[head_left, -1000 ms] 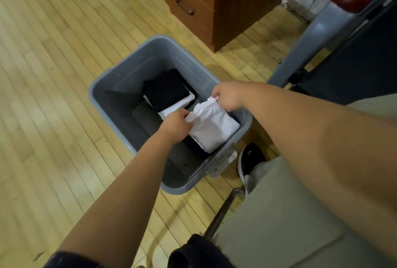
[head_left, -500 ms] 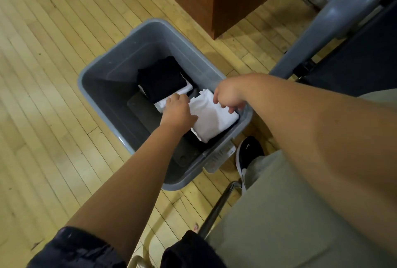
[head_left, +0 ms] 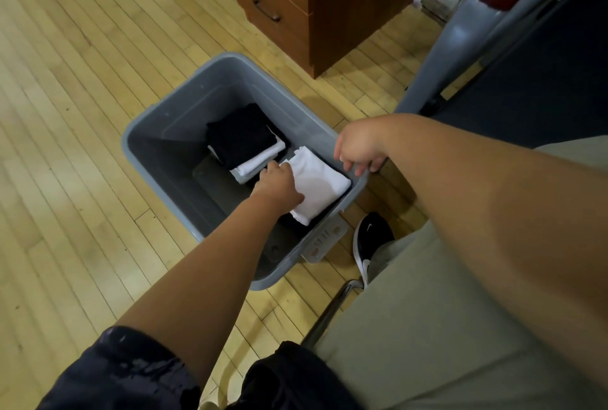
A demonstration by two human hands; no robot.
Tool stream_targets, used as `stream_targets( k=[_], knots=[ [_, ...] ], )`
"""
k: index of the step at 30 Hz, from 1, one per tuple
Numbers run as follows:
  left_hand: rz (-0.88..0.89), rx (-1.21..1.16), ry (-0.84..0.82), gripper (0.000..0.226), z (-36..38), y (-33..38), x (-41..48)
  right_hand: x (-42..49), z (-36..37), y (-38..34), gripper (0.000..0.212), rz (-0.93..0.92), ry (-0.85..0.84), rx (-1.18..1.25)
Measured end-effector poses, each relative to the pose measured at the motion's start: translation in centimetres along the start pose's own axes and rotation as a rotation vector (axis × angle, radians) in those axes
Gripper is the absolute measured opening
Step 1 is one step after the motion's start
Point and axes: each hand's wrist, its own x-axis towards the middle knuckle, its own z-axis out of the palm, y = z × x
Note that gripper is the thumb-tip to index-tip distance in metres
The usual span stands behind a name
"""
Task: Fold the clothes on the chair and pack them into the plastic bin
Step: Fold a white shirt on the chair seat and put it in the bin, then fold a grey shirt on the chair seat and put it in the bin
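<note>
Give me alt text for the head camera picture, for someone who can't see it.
A person's left hand rests on a folded white garment inside a grey plastic bin on a wooden floor, while the right hand hovers by the bin's rim. A folded black garment on a second white garment lies beside it.

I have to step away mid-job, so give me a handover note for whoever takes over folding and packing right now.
Left hand rests on the folded white garment, grip unclear. Right hand hovers empty over the grey bin rim.
Done: the white garment lies in the bin beside a black-on-white folded stack.
Left: withdraw both hands; any clothes left to fold are out of view.
</note>
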Motion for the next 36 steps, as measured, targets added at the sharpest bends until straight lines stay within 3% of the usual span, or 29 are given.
stream_targets(
  k=[12, 17, 24, 36],
  knots=[
    [0.342, -0.229, 0.154, 0.025, -12.5, 12.4, -6.4, -9.2, -3.1, 4.9, 0.028, -0.099, 0.577, 0.276],
    [0.512, -0.246, 0.196, 0.011, -16.1, 19.5, -10.1, -14.8, -4.7, 8.2, 0.017, 0.006, 0.827, 0.175],
    [0.700, -0.182, 0.156, 0.016, -18.2, 31.6, -14.4, -25.4, -6.2, 16.9, 0.034, 0.063, 0.959, 0.205],
    [1.037, 0.022, -0.106, 0.009, -13.0, 51.0, -21.4, -35.9, -2.0, 37.4, 0.020, 0.311, 1.019, 0.515]
  ],
)
